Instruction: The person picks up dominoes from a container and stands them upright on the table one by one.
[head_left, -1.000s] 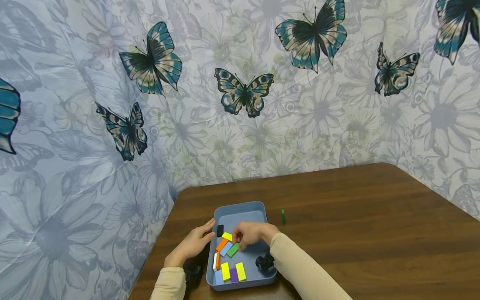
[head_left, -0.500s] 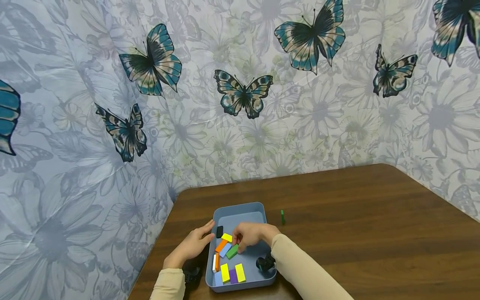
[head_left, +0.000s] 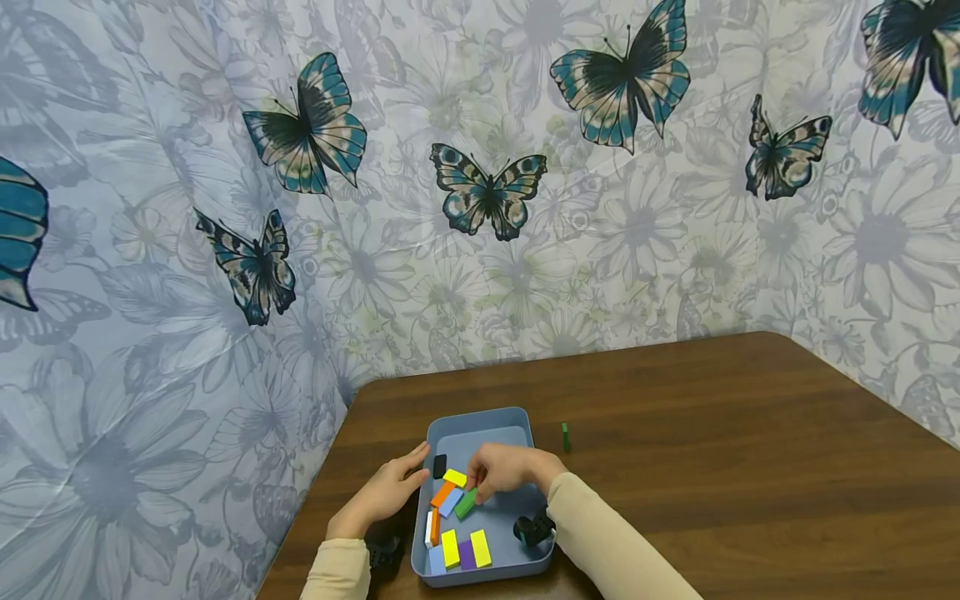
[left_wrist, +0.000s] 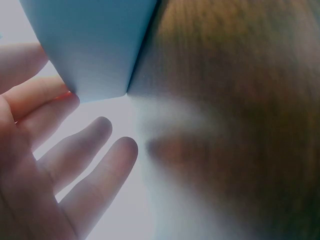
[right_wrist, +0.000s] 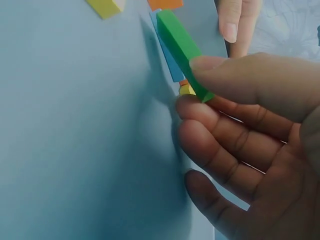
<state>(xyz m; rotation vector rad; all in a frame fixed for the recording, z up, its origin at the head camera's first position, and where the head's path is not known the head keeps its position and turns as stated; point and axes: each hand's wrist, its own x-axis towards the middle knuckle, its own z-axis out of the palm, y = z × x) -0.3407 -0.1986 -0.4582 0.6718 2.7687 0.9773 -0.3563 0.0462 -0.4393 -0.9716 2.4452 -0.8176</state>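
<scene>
In the head view, my right hand (head_left: 504, 468) reaches into a blue-grey tray (head_left: 483, 423) and pinches a green block (head_left: 466, 503) between thumb and fingers. The right wrist view shows the thumb pressing that green block (right_wrist: 177, 37), tilted beside a light blue block (right_wrist: 171, 61). Straight fingers of my left hand (head_left: 381, 493) rest against the tray's left side; the left wrist view has its fingertips at the tray wall (left_wrist: 95, 45). Near the green block lie an orange block (head_left: 443, 493), a yellow block (head_left: 454, 477) and a black piece (head_left: 439, 466).
Along the tray's near end are yellow blocks, one of them (head_left: 481, 548) beside a purple block (head_left: 467, 555). A white block (head_left: 429, 529) stands by the left wall. Outside, a thin green piece (head_left: 566, 437) is on the brown table (head_left: 712, 467). A butterfly-patterned wall covering rises behind.
The pinched green block has turned slightly, and my right hand has shifted a little to the right. My left hand stays at the tray's side.
</scene>
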